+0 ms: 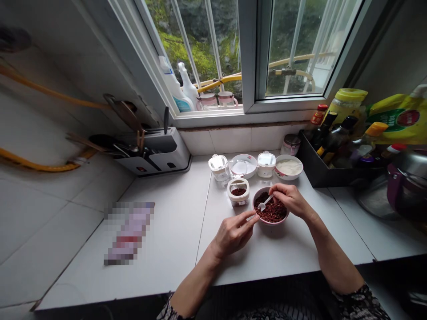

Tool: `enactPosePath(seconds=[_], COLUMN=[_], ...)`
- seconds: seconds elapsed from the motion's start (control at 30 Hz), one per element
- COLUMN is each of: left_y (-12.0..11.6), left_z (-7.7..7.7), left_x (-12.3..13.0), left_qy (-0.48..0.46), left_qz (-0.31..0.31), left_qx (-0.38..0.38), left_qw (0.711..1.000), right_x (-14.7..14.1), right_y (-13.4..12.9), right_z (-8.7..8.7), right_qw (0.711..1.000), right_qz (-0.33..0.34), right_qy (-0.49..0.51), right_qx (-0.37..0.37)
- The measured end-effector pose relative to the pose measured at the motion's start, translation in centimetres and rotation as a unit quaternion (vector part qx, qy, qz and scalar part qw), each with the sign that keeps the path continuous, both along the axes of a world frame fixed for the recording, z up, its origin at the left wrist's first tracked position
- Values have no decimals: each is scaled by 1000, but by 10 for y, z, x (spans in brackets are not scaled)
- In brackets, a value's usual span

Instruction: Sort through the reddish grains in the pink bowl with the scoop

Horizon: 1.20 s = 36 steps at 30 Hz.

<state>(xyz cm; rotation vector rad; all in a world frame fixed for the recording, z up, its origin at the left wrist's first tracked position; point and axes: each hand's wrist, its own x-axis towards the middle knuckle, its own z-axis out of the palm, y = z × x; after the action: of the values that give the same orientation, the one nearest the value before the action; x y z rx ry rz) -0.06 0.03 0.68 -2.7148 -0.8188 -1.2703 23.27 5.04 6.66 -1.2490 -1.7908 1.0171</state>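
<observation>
In my right hand (290,198) is a small white plastic spoon (262,206), its scoop end over a bowl (271,223) of dark red dried peppercorn-like pieces (274,212). My left hand (235,233) has its fingertips and thumb at the bowl's near left rim, gripping it. Just left of the bowl stands a small clear seasoning jar (238,202) with a pale rim, partly filled with the same dark red pieces; its clear lid (238,167) appears raised. Behind are two white-topped jars (218,162) (266,159), a bowl of white grains (248,162) and a bowl with off-white contents (288,168).
A utensil holder (160,153) stands at the back left of the white counter (173,222). A blurred purple packet (130,233) lies at left. At right are a black box of bottles (320,173) and a purple-and-steel pot (407,191). A lidded jar (291,145) stands by the wall.
</observation>
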Motion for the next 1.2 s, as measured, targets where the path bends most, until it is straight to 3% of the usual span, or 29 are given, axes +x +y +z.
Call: enactPosePath(seconds=[0.5, 0.7, 0.87, 0.97, 1.07, 1.13, 1.2], left_y=[0, 0, 1, 1, 1, 1, 1], left_z=[-2, -3, -4, -4, -4, -4, -4], left_x=[0, 0, 0, 1, 1, 1, 1], left_qy=[2, 5, 2, 4, 3, -1, 0], left_qz=[0, 3, 3, 4, 6, 7, 9], left_qx=[-1, -1, 2, 6, 7, 6, 5], left_qw=[1000, 1000, 1000, 1000, 1000, 1000, 1000], right_x=[4, -2, -28, -44, -53, -52, -47], right_y=[8, 13, 11, 5, 0, -1, -1], right_z=[0, 8, 15, 12, 6, 3, 2], right_qw=[984, 973, 980, 984, 972, 955, 950], right_qz=[-59, -76, -83, -81, -21, 22, 26], right_qy=[144, 191, 181, 100, -37, -99, -107], right_qx=[-82, -106, 6, 126, 231, 278, 292])
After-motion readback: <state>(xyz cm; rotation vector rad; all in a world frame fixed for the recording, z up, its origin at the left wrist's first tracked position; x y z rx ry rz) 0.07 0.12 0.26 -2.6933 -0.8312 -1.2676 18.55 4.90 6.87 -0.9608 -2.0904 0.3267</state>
